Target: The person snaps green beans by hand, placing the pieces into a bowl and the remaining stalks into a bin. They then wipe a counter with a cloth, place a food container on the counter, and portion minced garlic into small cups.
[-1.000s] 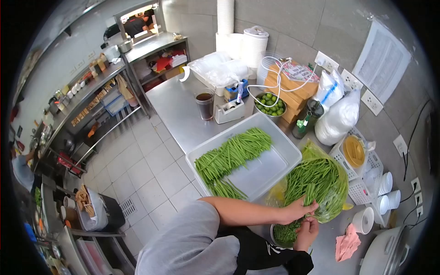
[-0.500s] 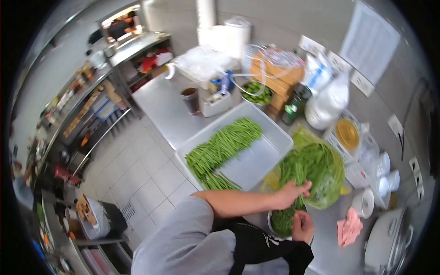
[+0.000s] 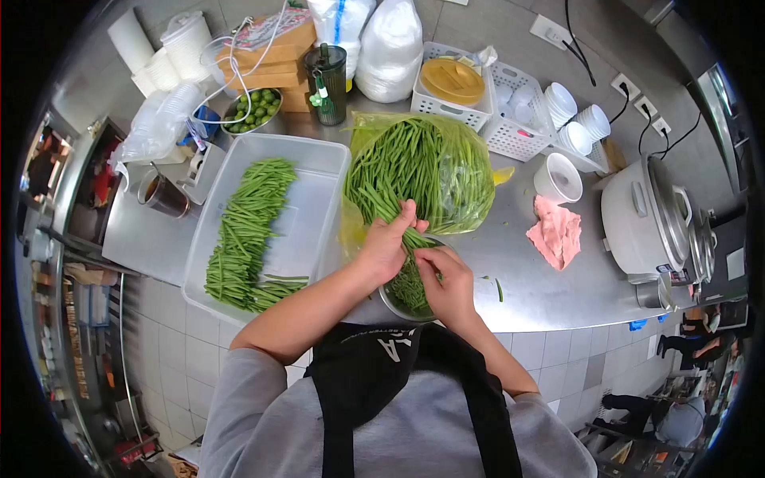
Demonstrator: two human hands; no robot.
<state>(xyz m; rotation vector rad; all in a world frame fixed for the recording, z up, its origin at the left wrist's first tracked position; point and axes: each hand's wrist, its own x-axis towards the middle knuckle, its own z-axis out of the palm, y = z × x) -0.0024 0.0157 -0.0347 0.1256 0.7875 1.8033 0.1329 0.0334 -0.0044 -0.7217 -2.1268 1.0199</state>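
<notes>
My left hand (image 3: 386, 245) is closed around a bunch of green beans (image 3: 378, 202), its upper part lying against the open plastic bag (image 3: 480, 190). More long beans fill that bag. At the bunch's lower ends my right hand (image 3: 448, 285) is closed, thumb and fingers pinching the tips. Below both hands is a round metal bowl (image 3: 389, 303), partly covered by them, with short green trimmings (image 3: 409, 288) inside. To the left, a translucent plastic tub (image 3: 312, 203) holds a long pile of beans (image 3: 251, 227), with a few lying loose at its near end.
A pink cloth (image 3: 555, 233) and a white cup (image 3: 558, 178) lie right of the bag. A large cooker (image 3: 637, 211) stands farther right. Behind are a dark tumbler (image 3: 327, 88), a bowl of green limes (image 3: 256, 110) and white baskets (image 3: 510, 131). A dark drink (image 3: 163, 195) stands left.
My view has swung to the right and levelled, so the counter's right side shows. The left hand still grips beans; the right hand has come up to their ends from over the bowl.
</notes>
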